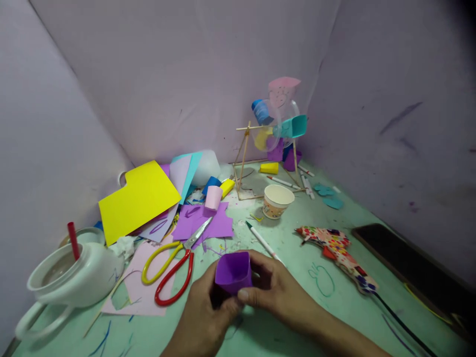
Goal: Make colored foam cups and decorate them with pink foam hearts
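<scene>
A small purple paper cup with a squarish open top is held between my two hands, low in the middle of the head view. My left hand wraps its left side, thumb at the front. From the right, my right hand grips it with the thumb on its front lower edge. Just left of the hands lie scissors with one yellow and one red handle, blades slightly apart. Beyond my right hand is a white marker with a green tip. The cup's underside is hidden by my fingers.
A stick frame carrying a wheel of coloured paper cups stands at the back. A printed paper cup is before it. At right lie a patterned glue gun and a phone; at left, a white teapot and yellow paper.
</scene>
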Tool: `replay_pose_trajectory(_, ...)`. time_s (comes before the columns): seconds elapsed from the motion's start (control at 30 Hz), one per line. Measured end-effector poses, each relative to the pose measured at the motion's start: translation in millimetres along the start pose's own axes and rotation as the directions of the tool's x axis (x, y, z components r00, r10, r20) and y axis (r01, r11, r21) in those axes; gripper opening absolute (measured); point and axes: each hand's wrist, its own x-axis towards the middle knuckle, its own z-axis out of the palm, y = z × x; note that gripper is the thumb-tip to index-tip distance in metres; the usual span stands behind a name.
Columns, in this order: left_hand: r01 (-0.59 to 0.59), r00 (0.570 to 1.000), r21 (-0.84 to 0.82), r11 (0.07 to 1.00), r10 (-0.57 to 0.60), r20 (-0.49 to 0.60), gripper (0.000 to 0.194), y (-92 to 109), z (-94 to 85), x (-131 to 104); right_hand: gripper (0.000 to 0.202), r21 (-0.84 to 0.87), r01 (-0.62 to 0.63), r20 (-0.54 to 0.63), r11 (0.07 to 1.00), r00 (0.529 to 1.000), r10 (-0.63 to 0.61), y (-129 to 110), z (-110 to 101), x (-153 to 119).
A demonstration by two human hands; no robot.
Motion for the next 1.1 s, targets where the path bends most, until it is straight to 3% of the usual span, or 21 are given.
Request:
replay_pose_trajectory(0.17,-0.057,0.978,-0.043,0.997,0.047,-0.204,0.040,-11,2.6,-2,0.036,0.017,0.007,-0.055,1.000,0.998,-0.006,-1,1,4)
replay_pose_trajectory(0.33,-0.162,0.940,0.171,0.972,0.205,-0.274,0.020,-11,5.8,-2,0.031,0.034,-0.016,-0.157,0.999,0.987,0.021,8,-2,4)
replay_pose_trajectory(0.6,-0.330,0.854,0.369,0.869,0.441,-0.275,0.012,-4,4.3,0,0.030,0.111,-0.111,-0.192,0.988,0.973,0.131,10,-2,2)
replay_pose_trajectory(0.9,-0.448,0.774,0.400,0.799,0.571,-0.273,0.021,0,8.0,-6,0.024,0.088,-0.080,-0.229,0.993,0.968,0.098,3,0,0)
replay_pose_trajectory(1.0,-0.470,0.767,0.369,0.802,0.578,-0.278,0.023,3,5.7,-7,0.022,0.090,-0.043,-0.228,0.995,0.972,0.063,2,1,-1)
replay_pose_trajectory(1.1,-0.458,0.801,0.353,0.816,0.551,-0.235,0.023,4,1.6,-8,0.020,0.095,-0.053,-0.210,0.994,0.975,0.072,3,2,-1)
